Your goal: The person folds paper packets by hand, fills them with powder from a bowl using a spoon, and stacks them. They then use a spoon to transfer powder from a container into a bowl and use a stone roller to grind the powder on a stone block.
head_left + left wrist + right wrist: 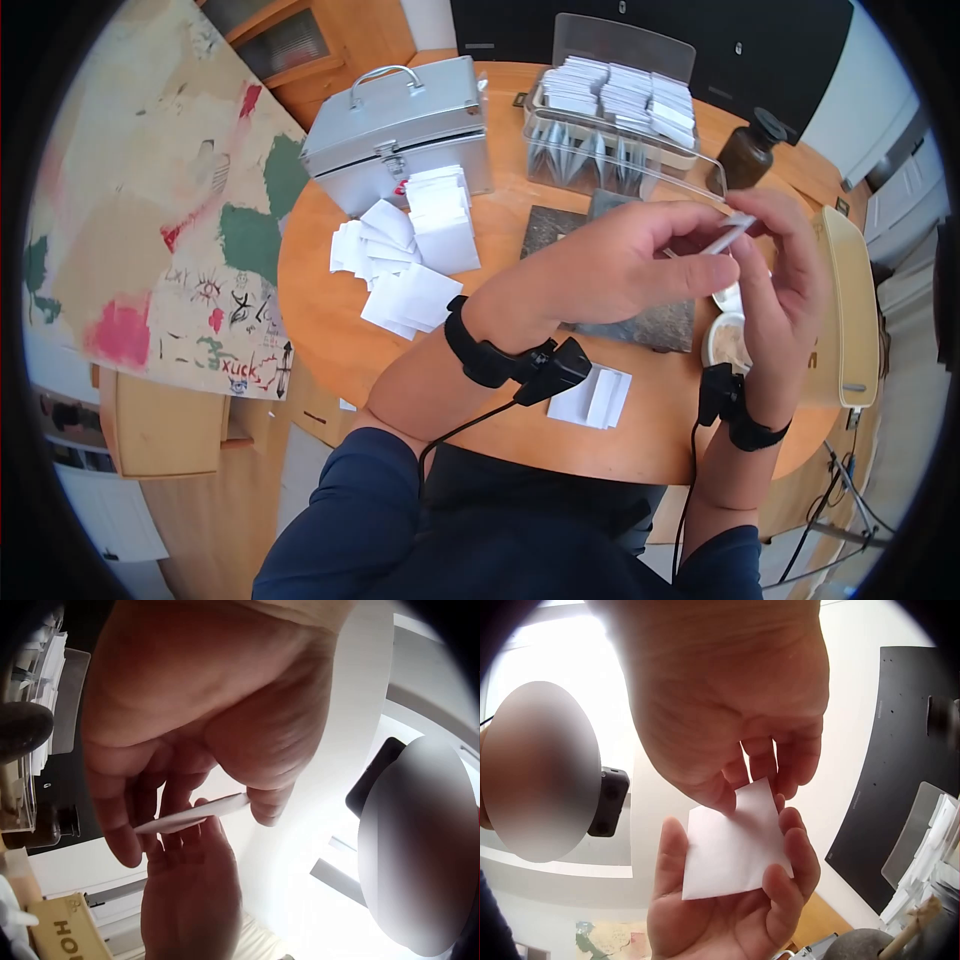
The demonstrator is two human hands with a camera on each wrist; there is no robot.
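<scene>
Both hands hold a small white folded paper (731, 851) raised above the table's right part. My left hand (630, 255) grips it between thumb and fingers at opposite edges, as the left wrist view shows. From the other side, my right hand (785, 265) pinches its upper edge, thumb on the face towards the right wrist camera. Seen from the left wrist, the folded paper (195, 814) is nearly edge-on, with a slight gap between its layers. Below the hands are a dark stone slab (665, 325), partly hidden, and a white bowl of pale powder (728, 342).
White papers (400, 250) lie piled left, before a silver metal case (395, 130). Behind stands a clear box (610, 140) packed with white packets. A brown bottle (750, 155) and yellow box (848, 300) stand right. Folded papers (590, 397) lie at the front edge.
</scene>
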